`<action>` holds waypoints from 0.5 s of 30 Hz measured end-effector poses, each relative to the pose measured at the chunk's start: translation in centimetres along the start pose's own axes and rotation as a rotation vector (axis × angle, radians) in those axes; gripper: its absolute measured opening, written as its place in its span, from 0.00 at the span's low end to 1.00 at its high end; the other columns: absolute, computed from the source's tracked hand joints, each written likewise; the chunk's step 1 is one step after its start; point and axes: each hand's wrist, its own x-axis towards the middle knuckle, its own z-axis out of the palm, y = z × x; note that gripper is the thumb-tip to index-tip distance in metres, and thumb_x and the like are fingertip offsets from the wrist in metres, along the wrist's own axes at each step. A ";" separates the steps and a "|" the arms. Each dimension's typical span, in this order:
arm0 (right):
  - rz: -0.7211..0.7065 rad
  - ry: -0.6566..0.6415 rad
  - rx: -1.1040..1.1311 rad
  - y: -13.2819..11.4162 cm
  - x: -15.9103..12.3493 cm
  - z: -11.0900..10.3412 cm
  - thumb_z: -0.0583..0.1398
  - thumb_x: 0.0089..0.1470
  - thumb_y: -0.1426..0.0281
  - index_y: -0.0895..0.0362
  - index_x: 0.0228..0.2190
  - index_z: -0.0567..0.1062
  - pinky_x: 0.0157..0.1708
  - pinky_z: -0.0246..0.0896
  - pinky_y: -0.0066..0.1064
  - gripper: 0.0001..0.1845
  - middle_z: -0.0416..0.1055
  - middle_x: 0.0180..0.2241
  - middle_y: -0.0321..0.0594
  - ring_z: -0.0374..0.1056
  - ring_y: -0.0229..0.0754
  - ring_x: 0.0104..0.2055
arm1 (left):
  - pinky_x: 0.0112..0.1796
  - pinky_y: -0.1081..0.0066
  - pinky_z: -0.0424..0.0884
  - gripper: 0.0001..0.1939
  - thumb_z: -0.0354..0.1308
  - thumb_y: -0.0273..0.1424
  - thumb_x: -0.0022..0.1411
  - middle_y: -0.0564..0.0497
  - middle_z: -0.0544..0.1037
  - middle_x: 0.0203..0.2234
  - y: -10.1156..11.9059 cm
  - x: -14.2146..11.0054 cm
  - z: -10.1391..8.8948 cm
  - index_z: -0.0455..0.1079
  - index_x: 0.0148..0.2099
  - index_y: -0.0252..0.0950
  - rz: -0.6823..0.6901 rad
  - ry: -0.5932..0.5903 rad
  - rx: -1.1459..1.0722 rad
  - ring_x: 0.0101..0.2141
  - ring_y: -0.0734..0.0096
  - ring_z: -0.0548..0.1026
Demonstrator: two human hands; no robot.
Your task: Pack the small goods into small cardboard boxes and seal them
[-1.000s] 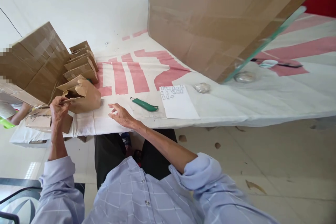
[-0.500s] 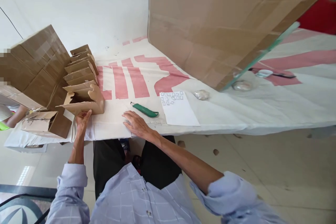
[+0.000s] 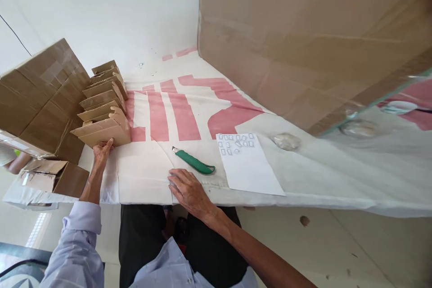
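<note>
My left hand [image 3: 102,155] is at the lower front of a small brown cardboard box [image 3: 107,130], fingers curled against its front panel. The box stands with its flaps up, nearest in a row of several similar open boxes [image 3: 104,92]. My right hand [image 3: 191,192] lies on the white tablecloth [image 3: 145,175] near the front edge, fingers stretched out and holding nothing. Just beyond it is a green utility knife [image 3: 194,160] with its blade end toward the left. A white sheet of paper [image 3: 253,166] with small drawn boxes lies right of the knife.
A large cardboard box [image 3: 286,45] fills the back right. Beside it lie a roll of clear tape [image 3: 286,141] and another roll [image 3: 359,128]. At left stand a tall carton [image 3: 47,94] and a small box [image 3: 56,177]. Another person's arm [image 3: 18,163] shows at the far left.
My left hand has pushed the nearest box back against the row; its opening shows less. My right hand stays flat on the cloth. The view has shifted, bringing the table closer.
</note>
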 end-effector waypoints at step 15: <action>0.043 0.099 0.047 -1.1 0.0 -0.8 0.63 0.66 0.81 0.56 0.50 0.79 0.54 0.77 0.46 0.14 0.83 0.52 0.49 0.79 0.53 0.54 | 0.35 0.60 0.80 0.29 0.73 0.58 0.58 0.38 0.83 0.30 3.9 10.5 4.7 0.76 0.37 0.35 -0.009 0.005 0.022 0.38 0.50 0.85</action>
